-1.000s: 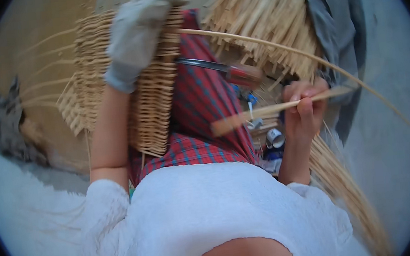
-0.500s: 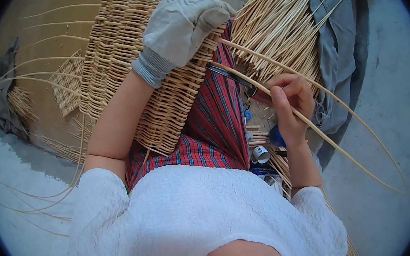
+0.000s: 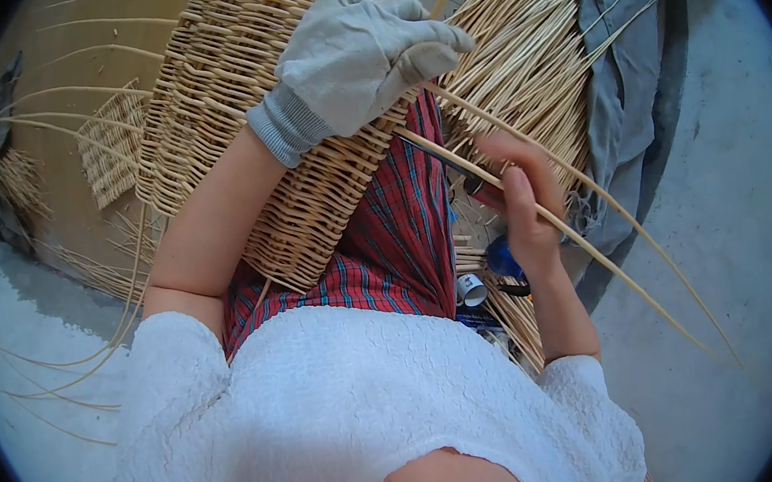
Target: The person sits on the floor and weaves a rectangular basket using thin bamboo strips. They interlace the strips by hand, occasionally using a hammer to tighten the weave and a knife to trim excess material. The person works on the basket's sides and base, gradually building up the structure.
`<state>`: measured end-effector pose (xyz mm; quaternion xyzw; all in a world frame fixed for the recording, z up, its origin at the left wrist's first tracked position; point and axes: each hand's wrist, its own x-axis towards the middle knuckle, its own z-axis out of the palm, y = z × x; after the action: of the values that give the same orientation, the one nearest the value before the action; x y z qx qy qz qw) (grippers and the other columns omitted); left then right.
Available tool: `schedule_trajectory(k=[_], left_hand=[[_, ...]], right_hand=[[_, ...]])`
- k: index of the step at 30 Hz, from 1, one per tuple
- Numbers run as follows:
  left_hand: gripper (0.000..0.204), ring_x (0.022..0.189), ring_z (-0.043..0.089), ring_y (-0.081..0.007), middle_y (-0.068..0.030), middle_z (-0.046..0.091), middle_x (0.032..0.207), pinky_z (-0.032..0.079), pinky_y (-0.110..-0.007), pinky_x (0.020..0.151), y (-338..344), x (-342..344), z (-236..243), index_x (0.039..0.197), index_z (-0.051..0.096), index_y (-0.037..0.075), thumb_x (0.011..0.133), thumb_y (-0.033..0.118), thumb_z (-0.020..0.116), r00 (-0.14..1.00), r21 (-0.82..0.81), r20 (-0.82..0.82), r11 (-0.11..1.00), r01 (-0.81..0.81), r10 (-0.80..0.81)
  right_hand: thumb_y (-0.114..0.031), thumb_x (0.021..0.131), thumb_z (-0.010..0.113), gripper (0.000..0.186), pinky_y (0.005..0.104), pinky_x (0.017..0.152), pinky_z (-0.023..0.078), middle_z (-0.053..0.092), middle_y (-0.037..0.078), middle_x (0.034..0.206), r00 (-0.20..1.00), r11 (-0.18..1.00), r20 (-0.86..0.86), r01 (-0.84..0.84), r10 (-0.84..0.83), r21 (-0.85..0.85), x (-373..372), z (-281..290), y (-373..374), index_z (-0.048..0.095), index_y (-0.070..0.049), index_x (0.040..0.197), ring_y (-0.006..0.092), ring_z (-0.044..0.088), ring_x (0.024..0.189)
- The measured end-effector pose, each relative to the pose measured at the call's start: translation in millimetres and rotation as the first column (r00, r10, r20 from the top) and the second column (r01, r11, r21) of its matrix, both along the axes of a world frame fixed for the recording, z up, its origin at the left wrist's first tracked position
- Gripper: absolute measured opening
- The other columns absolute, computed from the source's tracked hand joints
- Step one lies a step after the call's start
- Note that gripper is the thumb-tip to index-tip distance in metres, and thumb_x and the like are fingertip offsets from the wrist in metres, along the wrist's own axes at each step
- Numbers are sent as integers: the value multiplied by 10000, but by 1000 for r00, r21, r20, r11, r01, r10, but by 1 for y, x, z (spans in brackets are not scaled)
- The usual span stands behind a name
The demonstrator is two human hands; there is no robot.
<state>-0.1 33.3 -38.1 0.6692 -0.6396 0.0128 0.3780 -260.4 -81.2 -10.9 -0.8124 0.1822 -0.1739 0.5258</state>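
A woven wicker panel (image 3: 203, 82) lies tilted across my lap. My left hand (image 3: 359, 53), in a pale grey work glove, grips its upper right edge, the thumb reaching past the edge and some fingertips hidden. Two long pale wicker rods run out from that edge toward the lower right. On the lower rod (image 3: 611, 266) is my bare right hand (image 3: 530, 194), thumb against it and fingers partly smeared by motion. A narrow dark-bladed tool (image 3: 433, 151) with a reddish part (image 3: 489, 196) lies along the underside of this rod, its end running into the right hand.
A large bundle of peeled rods (image 3: 516, 52) lies at the far right beside a grey cloth (image 3: 619, 98). More rods spread from the panel's left side, near a small woven piece (image 3: 112, 146). A white cup (image 3: 471, 289) and a blue object (image 3: 504, 257) are beside my right leg.
The view has shifted slightly. My left glove has slid a little to the right, its thumb more stretched out. My right hand has turned, its fingers lifting and blurring beside the rod.
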Motion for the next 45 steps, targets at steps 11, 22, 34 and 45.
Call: schedule_trajectory(k=[11,22,34,45], left_hand=[[230,901,669,-267,-32,686,909,495,-401,842,-7,0,-20,1074,726,233,1024,374,551,998,-53,8,996,-65,66],[163,919,683,-252,-27,750,971,477,-394,826,3,2,-4,1058,746,174,947,194,627,987,-53,-162,998,-30,21],[206,852,685,-263,-85,742,911,529,-369,806,-15,-21,-10,1097,767,141,992,206,602,996,-150,-69,988,48,-59],[255,886,692,-266,-59,758,950,487,-391,809,-1,-24,-1,1037,756,149,1043,272,532,993,-63,-118,998,0,-7]], right_hand=[[-379,1100,460,459,273,575,450,668,45,815,744,873,-479,-295,465,388,32,9,-33,603,-126,1456,96,520,596],[-275,899,792,291,275,571,463,633,33,742,594,887,-672,-402,441,227,-15,-12,-76,685,-69,1074,126,620,617],[-512,1103,355,590,214,499,432,615,14,650,911,845,-405,274,-76,459,-82,8,30,705,-55,1231,73,565,535],[-122,906,688,559,265,622,451,643,85,930,848,961,-471,-151,245,230,-83,20,45,539,-46,1439,99,576,647]])
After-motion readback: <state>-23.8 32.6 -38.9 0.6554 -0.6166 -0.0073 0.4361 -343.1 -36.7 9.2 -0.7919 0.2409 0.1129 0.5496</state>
